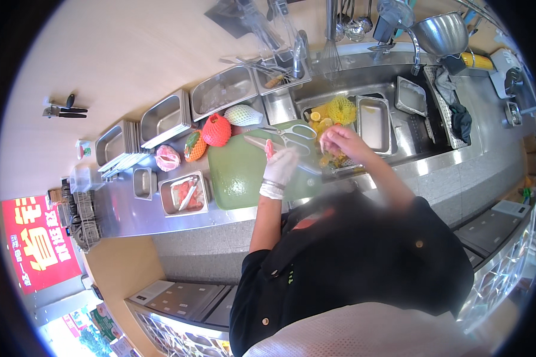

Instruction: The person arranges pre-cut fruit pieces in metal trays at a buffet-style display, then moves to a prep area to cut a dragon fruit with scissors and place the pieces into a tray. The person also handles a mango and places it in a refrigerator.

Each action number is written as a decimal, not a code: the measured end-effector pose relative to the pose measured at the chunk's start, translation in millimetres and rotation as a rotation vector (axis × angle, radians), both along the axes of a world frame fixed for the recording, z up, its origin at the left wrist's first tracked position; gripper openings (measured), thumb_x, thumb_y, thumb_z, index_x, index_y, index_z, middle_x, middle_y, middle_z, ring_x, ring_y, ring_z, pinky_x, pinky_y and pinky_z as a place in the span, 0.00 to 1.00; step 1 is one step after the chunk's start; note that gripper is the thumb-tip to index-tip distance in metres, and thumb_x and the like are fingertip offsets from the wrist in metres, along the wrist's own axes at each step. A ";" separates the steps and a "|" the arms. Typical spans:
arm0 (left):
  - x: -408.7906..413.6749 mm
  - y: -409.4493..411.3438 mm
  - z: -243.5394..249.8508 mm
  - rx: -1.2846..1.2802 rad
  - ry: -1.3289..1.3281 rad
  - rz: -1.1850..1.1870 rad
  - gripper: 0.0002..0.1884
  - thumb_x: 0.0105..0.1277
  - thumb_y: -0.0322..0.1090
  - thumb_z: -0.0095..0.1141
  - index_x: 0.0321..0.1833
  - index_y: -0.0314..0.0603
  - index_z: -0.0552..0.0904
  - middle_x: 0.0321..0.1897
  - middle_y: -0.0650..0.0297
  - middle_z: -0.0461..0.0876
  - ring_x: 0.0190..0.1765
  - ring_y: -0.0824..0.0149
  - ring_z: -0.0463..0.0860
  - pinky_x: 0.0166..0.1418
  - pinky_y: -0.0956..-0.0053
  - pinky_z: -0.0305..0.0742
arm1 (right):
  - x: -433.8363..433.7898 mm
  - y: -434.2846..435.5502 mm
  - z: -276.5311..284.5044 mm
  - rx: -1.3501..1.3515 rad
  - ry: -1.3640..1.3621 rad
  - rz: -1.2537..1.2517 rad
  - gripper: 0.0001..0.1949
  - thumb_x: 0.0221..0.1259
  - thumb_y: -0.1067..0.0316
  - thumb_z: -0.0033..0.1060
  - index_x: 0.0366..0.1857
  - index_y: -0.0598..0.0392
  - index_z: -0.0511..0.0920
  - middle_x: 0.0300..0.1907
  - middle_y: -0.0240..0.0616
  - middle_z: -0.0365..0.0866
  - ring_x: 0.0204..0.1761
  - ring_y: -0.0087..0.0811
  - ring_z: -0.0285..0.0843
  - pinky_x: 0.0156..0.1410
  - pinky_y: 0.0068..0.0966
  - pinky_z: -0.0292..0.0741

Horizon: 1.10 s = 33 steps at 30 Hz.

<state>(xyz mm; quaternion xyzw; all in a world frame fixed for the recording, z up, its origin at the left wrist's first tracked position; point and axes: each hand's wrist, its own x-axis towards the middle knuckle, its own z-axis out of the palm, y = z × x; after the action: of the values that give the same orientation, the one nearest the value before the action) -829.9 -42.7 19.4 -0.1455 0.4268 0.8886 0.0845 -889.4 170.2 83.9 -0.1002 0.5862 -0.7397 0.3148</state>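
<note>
My left hand, in a whitish glove, holds a pink piece of citrus flesh above the green cutting board. Bent fingers bring my right hand over the waste in the sink; whether they pinch anything is unclear. On the board lie a knife, partly behind my left hand, and scissors with pale handles. Left of the board, a steel pan contains pink fruit pieces and a pale-handled utensil. A peeled pink citrus fruit rests behind that pan.
Fruits in red, orange and white foam nets border the board. The sink has lemon pieces, a yellow net and steel pans. Stacked pans line the wall; a whisk hangs above.
</note>
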 end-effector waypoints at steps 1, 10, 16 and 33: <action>2.0 -3.6 9.6 0.185 -0.140 0.052 0.07 0.59 0.24 0.47 0.39 0.30 0.74 0.36 0.58 0.73 0.37 0.66 0.74 0.40 0.74 0.73 | -5.1 1.2 2.5 0.161 0.107 0.007 0.08 0.63 0.66 0.45 0.36 0.59 0.71 0.26 0.29 0.70 0.29 0.22 0.67 0.36 0.18 0.67; 7.3 -47.6 17.3 0.160 0.054 -0.269 0.11 0.59 0.27 0.47 0.44 0.29 0.74 0.31 0.60 0.74 0.34 0.68 0.72 0.40 0.77 0.69 | -28.9 -19.5 -46.3 1.450 0.931 -0.103 0.07 0.49 0.69 0.50 0.25 0.60 0.77 0.30 0.48 0.73 0.40 0.47 0.71 0.42 0.39 0.70; 21.2 -69.4 7.7 0.239 0.087 -0.353 0.12 0.60 0.28 0.49 0.45 0.28 0.73 0.31 0.60 0.75 0.34 0.67 0.72 0.42 0.77 0.68 | -34.8 -43.8 -39.3 1.572 0.712 -0.068 0.09 0.52 0.67 0.49 0.35 0.55 0.78 0.33 0.46 0.74 0.42 0.44 0.72 0.46 0.35 0.71; 12.5 -92.7 20.3 0.358 0.126 -0.339 0.09 0.61 0.27 0.47 0.43 0.33 0.75 0.31 0.61 0.76 0.32 0.70 0.73 0.43 0.74 0.70 | -206.8 -174.2 84.7 0.660 0.842 -1.045 0.17 0.49 0.71 0.51 0.46 0.58 0.71 0.35 0.42 0.76 0.38 0.33 0.75 0.43 0.27 0.72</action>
<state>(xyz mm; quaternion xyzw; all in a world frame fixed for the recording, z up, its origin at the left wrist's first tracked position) -817.3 -135.4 39.7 0.0010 0.2853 0.9305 0.2298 -1096.2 -4.0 168.6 0.0162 0.8200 -0.4776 -0.3151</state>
